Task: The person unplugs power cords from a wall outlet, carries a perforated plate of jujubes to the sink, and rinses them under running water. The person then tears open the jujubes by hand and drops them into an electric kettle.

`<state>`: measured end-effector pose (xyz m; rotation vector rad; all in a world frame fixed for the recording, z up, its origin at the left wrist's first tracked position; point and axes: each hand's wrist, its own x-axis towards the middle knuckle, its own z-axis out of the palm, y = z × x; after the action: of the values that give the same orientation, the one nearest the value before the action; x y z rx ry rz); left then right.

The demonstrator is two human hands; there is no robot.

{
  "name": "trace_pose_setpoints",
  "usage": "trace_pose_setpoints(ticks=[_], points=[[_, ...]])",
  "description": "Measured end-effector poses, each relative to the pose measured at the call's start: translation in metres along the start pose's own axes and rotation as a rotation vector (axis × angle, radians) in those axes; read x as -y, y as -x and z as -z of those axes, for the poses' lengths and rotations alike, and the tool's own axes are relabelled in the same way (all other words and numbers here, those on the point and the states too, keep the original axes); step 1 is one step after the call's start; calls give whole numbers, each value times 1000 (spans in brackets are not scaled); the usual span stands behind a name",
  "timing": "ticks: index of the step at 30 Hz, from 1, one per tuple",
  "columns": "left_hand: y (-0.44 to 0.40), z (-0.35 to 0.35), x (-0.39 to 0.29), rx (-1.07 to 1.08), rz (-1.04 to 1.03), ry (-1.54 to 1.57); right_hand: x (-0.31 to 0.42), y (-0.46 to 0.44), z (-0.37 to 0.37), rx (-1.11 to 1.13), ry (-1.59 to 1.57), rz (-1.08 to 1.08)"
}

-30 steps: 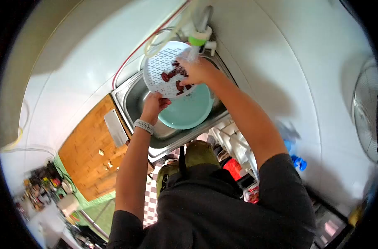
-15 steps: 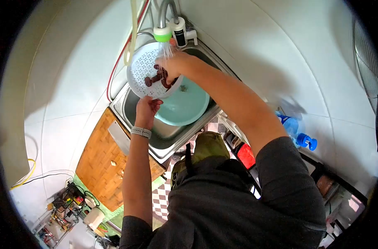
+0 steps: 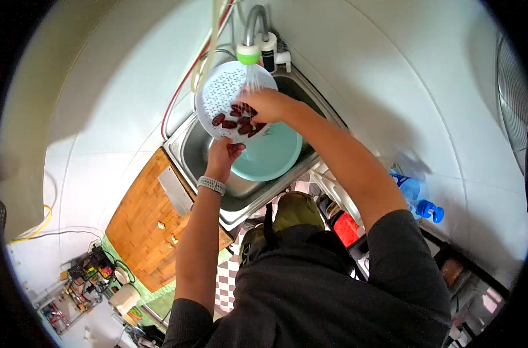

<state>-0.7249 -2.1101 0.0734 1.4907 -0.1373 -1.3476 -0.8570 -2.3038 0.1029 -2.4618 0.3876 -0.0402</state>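
Note:
A white perforated colander (image 3: 215,93) is tilted above the sink, with several wrinkled dark red dates (image 3: 229,123) gathered in its lower part. My left hand (image 3: 224,156) grips the near rim, thumb and fingers closed on it. My right hand (image 3: 270,105) reaches in from the right, its fingers curled over some of the dates and partly hidden by falling water. That water sprays from a tap nozzle (image 3: 248,55) with a green band, just above the colander. Below stands a pale turquoise basin (image 3: 272,156), partly covered by the colander.
The basin sits in a steel sink (image 3: 190,142) set into a corner. To the left, a wooden board (image 3: 142,226) carries a cleaver (image 3: 175,190) and small pale pieces. A blue-capped bottle (image 3: 412,188) is at the right wall. Hoses (image 3: 209,52) hang beside the tap.
The view has shifted, so the sink appears farther right and lower. Inside the colander, the dates lie differently and more of them show beside my right hand. My left hand keeps its hold.

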Motion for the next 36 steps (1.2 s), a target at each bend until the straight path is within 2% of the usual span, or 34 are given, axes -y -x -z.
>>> trace_pose_setpoints(ticks=[5,8,9,12,13,15,16,18,19,21,22,23,25,27,29,30,32,33,35,36], points=[[5,-7,6,12,4,-2,-14,10,-8,-189,2,-3],[4,-13,11,39,67,-40,-18,7,-21,-355,-144,31],[6,-15,10,33,59,-28,-14,7,-24,-346,-138,44],[10,-19,7,79,22,-32,-4,14,-20,-97,-165,276],[11,-18,6,99,40,-51,5,20,-12,-12,-174,213],[11,-18,5,139,76,-88,2,21,-3,153,-126,234],[11,-18,7,129,60,-75,-5,21,1,162,-120,241],[13,-18,8,132,58,-45,-13,23,13,208,60,89],[14,-18,7,138,60,-25,-10,26,14,215,66,95],[14,-20,6,122,61,-23,2,39,14,-200,171,-4],[13,-22,4,109,66,-32,2,40,5,-238,110,-37],[11,-21,4,106,62,-21,5,39,2,-232,116,-29],[6,-20,6,148,55,-27,15,39,4,-30,36,-14],[5,-19,8,141,36,-12,19,36,6,-33,83,-35],[6,-18,11,135,23,0,10,34,12,125,-23,-55],[7,-18,11,133,20,-12,7,34,14,131,-20,-52],[8,-19,12,130,15,-20,1,35,19,5,-74,112],[7,-19,12,113,24,-20,-4,34,18,10,-70,116],[4,-18,13,91,27,-15,-12,29,11,-177,56,30],[8,-19,8,111,35,-16,-1,27,18,-138,-23,-3]])
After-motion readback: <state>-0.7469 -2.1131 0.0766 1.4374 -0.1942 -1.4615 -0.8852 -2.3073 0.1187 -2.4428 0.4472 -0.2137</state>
